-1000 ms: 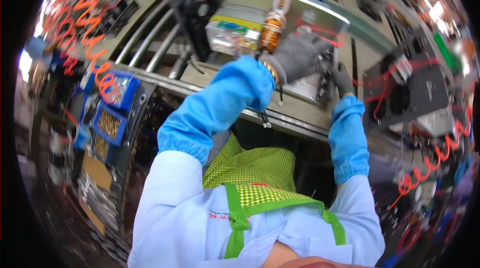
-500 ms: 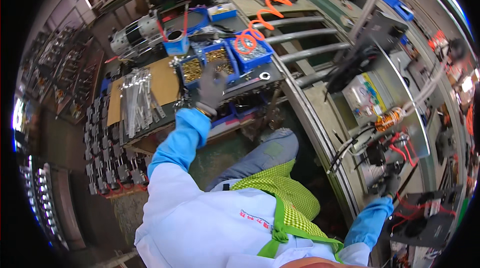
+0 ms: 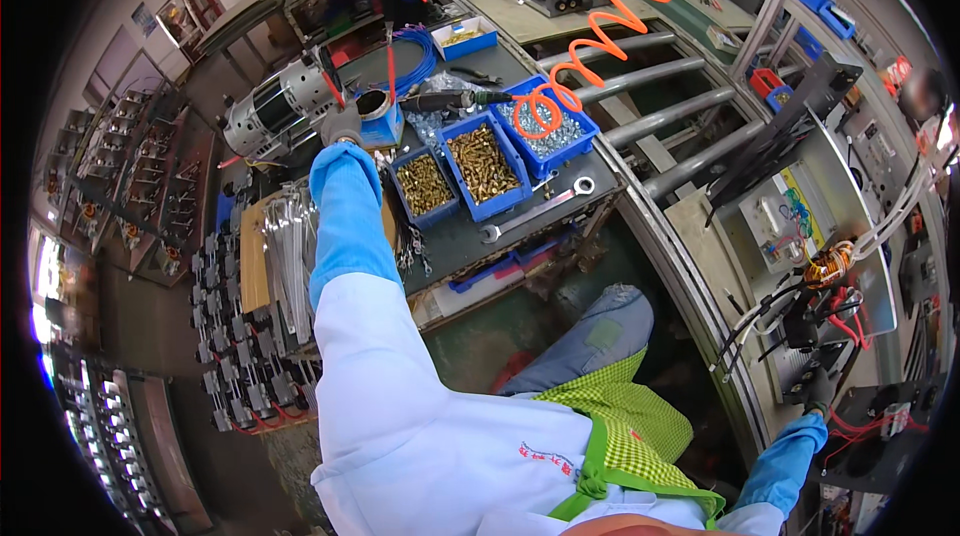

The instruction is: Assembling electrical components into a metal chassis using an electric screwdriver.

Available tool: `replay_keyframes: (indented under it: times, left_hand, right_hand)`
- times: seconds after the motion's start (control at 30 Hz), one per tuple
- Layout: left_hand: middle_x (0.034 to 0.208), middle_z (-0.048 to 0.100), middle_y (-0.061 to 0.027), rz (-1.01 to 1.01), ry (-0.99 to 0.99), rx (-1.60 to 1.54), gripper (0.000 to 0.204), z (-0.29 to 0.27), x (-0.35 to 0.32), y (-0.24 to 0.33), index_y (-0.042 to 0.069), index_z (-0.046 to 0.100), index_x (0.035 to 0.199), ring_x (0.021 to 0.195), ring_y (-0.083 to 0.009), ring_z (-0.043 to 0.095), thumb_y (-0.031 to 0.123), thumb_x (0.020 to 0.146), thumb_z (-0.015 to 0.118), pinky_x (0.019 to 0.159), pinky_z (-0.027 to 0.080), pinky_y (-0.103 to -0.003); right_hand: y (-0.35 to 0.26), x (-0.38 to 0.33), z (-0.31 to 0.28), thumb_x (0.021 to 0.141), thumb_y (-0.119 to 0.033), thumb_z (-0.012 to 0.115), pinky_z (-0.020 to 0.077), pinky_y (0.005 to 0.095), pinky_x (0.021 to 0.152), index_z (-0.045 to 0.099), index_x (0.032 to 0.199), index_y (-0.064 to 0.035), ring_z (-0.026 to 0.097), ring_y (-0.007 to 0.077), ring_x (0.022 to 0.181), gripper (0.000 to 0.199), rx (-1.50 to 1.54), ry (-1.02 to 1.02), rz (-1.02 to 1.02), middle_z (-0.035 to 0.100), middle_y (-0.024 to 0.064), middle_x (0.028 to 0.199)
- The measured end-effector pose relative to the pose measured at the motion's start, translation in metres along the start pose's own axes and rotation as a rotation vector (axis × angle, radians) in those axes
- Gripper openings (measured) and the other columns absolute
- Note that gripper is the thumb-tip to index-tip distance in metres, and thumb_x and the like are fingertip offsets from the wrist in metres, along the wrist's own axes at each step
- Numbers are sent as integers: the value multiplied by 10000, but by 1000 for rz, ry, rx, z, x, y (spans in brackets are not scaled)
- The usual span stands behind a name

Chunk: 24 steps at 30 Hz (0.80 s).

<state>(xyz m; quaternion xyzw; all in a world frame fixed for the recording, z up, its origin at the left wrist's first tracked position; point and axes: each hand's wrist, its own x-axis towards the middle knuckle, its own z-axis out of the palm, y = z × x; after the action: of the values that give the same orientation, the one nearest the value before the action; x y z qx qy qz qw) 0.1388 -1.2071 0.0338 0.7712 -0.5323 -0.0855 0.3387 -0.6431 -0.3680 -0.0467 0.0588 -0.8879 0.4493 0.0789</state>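
Observation:
My left hand (image 3: 342,124), in a grey glove, reaches to the far left of the bench. It is between a blue box (image 3: 381,128) holding a dark-mouthed round tub and a silver cylindrical motor (image 3: 282,101). From behind, its fingers are mostly hidden, so any grip cannot be made out. My right hand (image 3: 821,391), also gloved, is at the lower right beside a dark finned part (image 3: 797,368) of a wired unit. Its fingers blend into the dark parts there. Blue bins of brass fasteners (image 3: 484,168) and silver fasteners (image 3: 548,130) stand right of my left forearm.
A combination wrench (image 3: 538,211) lies along the bench's near edge. Above the bins hangs an orange coiled hose (image 3: 590,66), joined to a dark power driver (image 3: 445,101). Metal rollers (image 3: 655,86) run to the right. Metal strips (image 3: 290,261) lie beside my left sleeve.
My left hand has moved from over the brass fastener bins, farther away and leftward to the blue box. My right hand stays by the wired unit. The whole view has shifted.

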Motion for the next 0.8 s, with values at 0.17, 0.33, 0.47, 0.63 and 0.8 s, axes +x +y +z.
replay_keyframes:
  times: [0.17, 0.33, 0.47, 0.63, 0.8]
  left_hand:
    - [1176, 614, -202, -13, 3, 101, 501, 1, 27, -28, 179, 627, 1200, 1093, -420, 565, 512, 857, 475, 935, 447, -487]
    - [994, 651, -226, 248, 280, -130, 379, -24, 7, 21, 121, 631, 1098, 958, -438, 599, 407, 898, 484, 825, 469, -514]
    - [980, 640, -222, 582, 249, -126, 319, -108, 16, 12, 127, 594, 1143, 917, -434, 598, 343, 936, 485, 777, 477, -495]
    - [1010, 654, -189, 790, -4, 274, 300, -160, 15, -3, 152, 621, 1164, 958, -376, 617, 286, 916, 518, 831, 476, -459]
    - [939, 689, -138, 692, -126, 742, 224, -161, 0, 16, 157, 704, 1026, 934, -320, 652, 227, 867, 563, 847, 476, -451]
  right_hand:
    - [-46, -28, 2, 764, -278, 638, 461, 354, 835, 414, 1333, 48, 586, 271, 966, 693, -22, -215, 137, 592, 188, 1159]
    - [31, 18, -30, 805, -305, 591, 446, 380, 892, 535, 1239, -35, 565, 320, 1075, 514, -318, -238, -5, 574, 202, 1189]
    - [11, 11, -18, 788, -312, 621, 433, 372, 946, 565, 1248, -161, 494, 360, 1190, 487, -830, -219, -206, 431, 214, 1375]
    - [-2, 2, -22, 757, -222, 654, 386, 368, 1033, 582, 1219, -243, 374, 410, 1312, 468, -1054, -262, -264, 348, 265, 1433]
    - [-23, -11, -11, 791, -190, 618, 368, 372, 1054, 577, 1229, -250, 348, 425, 1320, 444, -1071, -312, -251, 314, 270, 1447]
